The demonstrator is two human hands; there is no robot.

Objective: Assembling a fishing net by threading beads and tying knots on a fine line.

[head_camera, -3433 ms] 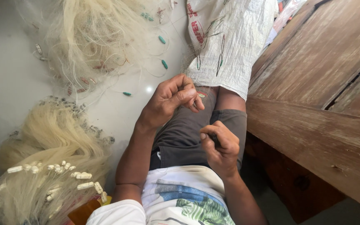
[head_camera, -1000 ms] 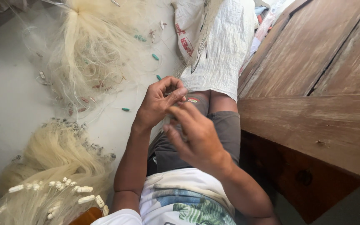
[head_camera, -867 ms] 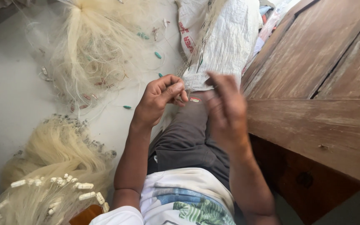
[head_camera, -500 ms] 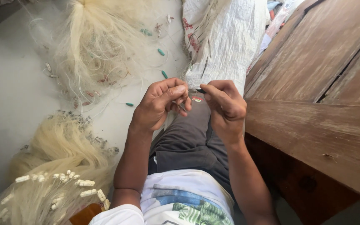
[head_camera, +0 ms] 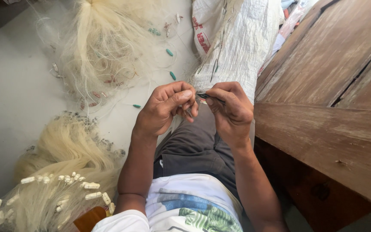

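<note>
Left hand (head_camera: 166,107) curled, thumb and fingers pinched on something small, too fine to make out. Right hand (head_camera: 232,109) just beside it, fingertips nearly touching, gripped a thin dark needle (head_camera: 209,97) that pointed left toward the left fingers. Both hands were held above the lap, over grey shorts (head_camera: 194,148). Just beyond the hands, a white woven sack (head_camera: 241,41) lay across the legs, running to the far side. To the right, a worn wooden bench (head_camera: 331,90). On the pale floor (head_camera: 9,86) to the left, a heap of cream net (head_camera: 104,43) at the far side with small green floats (head_camera: 169,52) scattered near it; a second net bundle (head_camera: 61,163) with white floats (head_camera: 92,185) lay near left.
</note>
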